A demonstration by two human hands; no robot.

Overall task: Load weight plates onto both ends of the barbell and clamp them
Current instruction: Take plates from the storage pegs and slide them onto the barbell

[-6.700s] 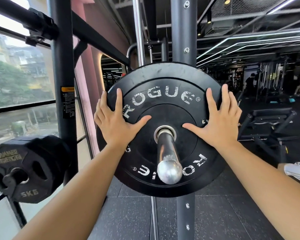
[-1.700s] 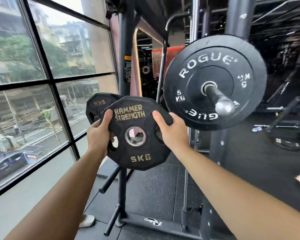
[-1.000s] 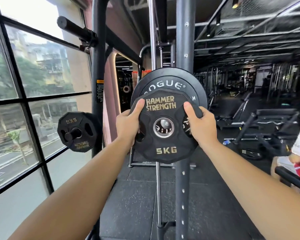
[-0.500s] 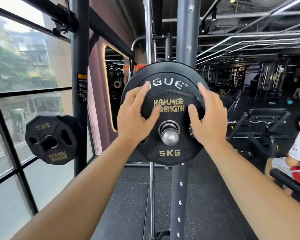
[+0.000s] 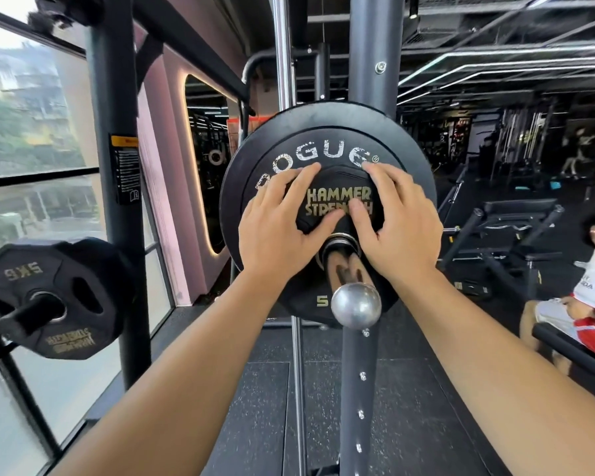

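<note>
While both palms lay flat with fingers spread on the Hammer Strength plate [image 5: 339, 201], left hand [image 5: 277, 231] and right hand [image 5: 397, 231] needed even pressure to seat it flush against the Rogue plate [image 5: 327, 149] on the barbell sleeve [image 5: 344, 269].

Black plate [image 5: 337, 187] with gold lettering; silver barbell sleeve [image 5: 354, 300].

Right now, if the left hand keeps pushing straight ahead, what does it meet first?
The left hand already presses flat on the small black Hammer Strength plate; behind that sits the large black Rogue bumper plate.
</note>
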